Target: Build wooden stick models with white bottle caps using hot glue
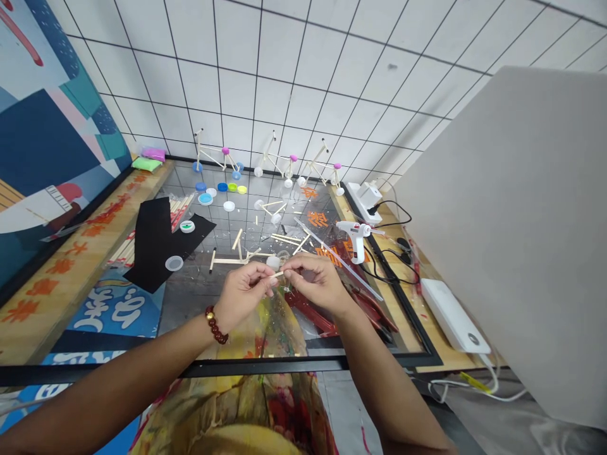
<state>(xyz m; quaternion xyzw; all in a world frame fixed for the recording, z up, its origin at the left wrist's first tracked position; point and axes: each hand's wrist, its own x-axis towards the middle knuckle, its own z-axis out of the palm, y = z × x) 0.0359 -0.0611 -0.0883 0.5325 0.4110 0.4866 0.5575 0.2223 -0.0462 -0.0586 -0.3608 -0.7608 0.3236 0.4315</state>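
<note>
Between my hands is a short pale wooden stick. My left hand pinches one end with thumb and fingers, a beaded bracelet round its wrist. The fingertips of my right hand are closed on the stick's other end. Just beyond the fingertips lies a white bottle cap. A partly joined stick frame rests on the glass tabletop beyond my left hand. Loose sticks are scattered farther back, near a small stick piece with white caps.
Several stick bicycle models stand along the back edge. A white glue gun and a clear glue stick are at right, with black cables. Black sheets, coloured caps and a power bank lie around.
</note>
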